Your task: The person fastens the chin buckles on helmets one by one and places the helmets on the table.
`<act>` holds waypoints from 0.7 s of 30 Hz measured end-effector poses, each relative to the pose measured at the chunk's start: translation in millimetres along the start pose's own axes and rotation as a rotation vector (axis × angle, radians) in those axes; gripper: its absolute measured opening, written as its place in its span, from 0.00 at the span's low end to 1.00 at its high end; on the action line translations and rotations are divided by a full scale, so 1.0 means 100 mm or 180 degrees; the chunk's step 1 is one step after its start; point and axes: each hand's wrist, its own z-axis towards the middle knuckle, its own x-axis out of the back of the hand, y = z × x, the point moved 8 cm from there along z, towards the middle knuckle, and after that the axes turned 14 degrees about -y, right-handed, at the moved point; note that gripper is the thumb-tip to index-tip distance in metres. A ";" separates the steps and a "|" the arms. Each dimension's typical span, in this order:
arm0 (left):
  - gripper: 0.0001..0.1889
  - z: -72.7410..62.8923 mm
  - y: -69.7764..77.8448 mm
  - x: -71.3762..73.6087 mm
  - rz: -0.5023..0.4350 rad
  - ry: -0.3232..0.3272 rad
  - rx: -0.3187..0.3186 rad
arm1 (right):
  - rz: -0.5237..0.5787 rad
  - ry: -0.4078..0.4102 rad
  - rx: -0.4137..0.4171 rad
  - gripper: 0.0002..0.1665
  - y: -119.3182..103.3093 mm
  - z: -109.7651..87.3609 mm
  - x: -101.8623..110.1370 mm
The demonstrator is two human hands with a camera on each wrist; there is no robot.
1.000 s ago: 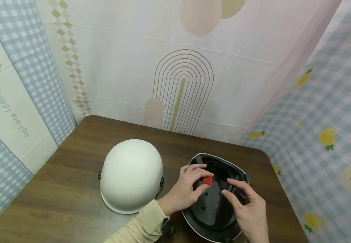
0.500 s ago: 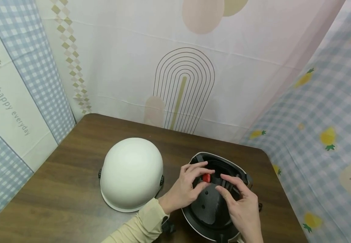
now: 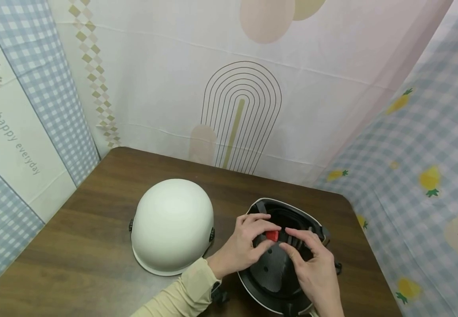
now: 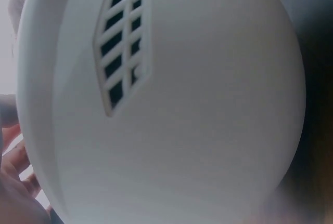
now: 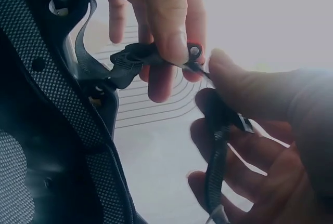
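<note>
A helmet lies upturned, its dark lining (image 3: 268, 269) facing up and its white shell (image 4: 208, 104) with a slotted vent filling the left wrist view. My left hand (image 3: 242, 244) pinches a red and black chin-strap buckle (image 3: 271, 236) between thumb and fingers over the helmet. Facing it, my right hand (image 3: 312, 266) holds the other strap end between thumb and fingers; its black strap (image 5: 214, 172) hangs down in the right wrist view. The two strap ends are close together there, with the tip in my right hand partly hidden by the thumb.
A second white helmet (image 3: 173, 224) sits dome up to the left on the brown wooden table (image 3: 90, 233). Black strap parts (image 3: 219, 297) lie near my left sleeve (image 3: 189, 286). Patterned cloth (image 3: 153, 88) hangs behind the table and on both sides.
My right hand has moved left, bringing its strap end closer to the buckle. My left hand stays nearly in place while the red buckle tilts slightly.
</note>
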 end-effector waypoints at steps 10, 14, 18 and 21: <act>0.17 0.00 0.01 -0.04 0.0250 -0.0029 -0.0066 | -0.0152 -0.0088 0.0160 0.23 0.00 -0.01 -0.01; 0.18 -0.01 0.01 -0.04 0.0245 0.0012 -0.0023 | -0.0217 -0.0084 0.0141 0.22 0.02 -0.02 0.00; 0.15 0.00 0.03 -0.04 0.0278 -0.0020 -0.0001 | -0.0273 -0.0133 0.0094 0.22 0.03 -0.03 0.01; 0.13 0.01 0.04 -0.05 0.0349 -0.0100 0.0007 | -0.0273 -0.0180 0.0078 0.22 0.04 -0.03 0.01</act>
